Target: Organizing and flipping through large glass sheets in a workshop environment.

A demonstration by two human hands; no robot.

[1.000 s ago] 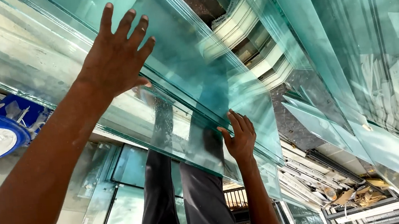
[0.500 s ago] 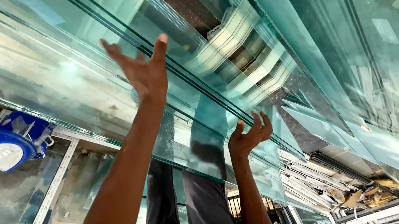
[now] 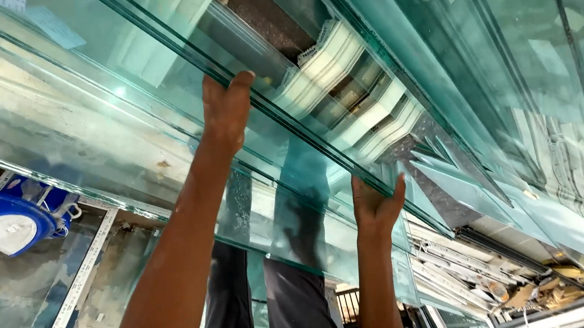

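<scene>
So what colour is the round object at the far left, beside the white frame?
Blue with a white face, seen in the head view: the round object, beside the white frame.

Greenish glass sheet (image 3: pixel 152 92), large, tilted, edge gripped overhead.
</scene>
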